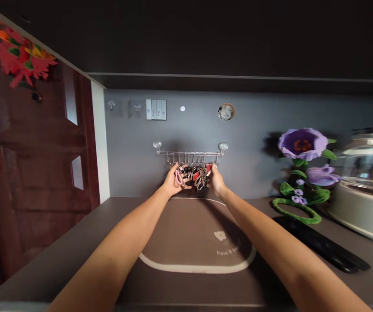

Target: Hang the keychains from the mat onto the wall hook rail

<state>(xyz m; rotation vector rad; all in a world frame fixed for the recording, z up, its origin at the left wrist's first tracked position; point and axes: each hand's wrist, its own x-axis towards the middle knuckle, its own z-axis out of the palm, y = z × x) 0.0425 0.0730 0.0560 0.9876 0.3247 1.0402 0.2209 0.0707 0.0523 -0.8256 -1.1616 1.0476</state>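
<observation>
A metal hook rail (190,153) is fixed to the grey back wall by two clear round mounts. Several bunches of keys (201,178) hang below it, some with red tags. My left hand (172,182) is around the left side of the keys, with a pink loop (178,177) in front of its fingers. On the right side, my right hand (217,180) has its thumb and fingers around the bunch, by a red tag (209,168). The fingertips of both hands are partly hidden among the keys.
A brown mat (189,234) with a pale rim lies below on the dark counter. To the right are purple artificial flowers (302,145), a black long object (323,245) and a white-based appliance (365,208). A dark shelf (206,39) overhangs; a red-brown door (37,173) is left.
</observation>
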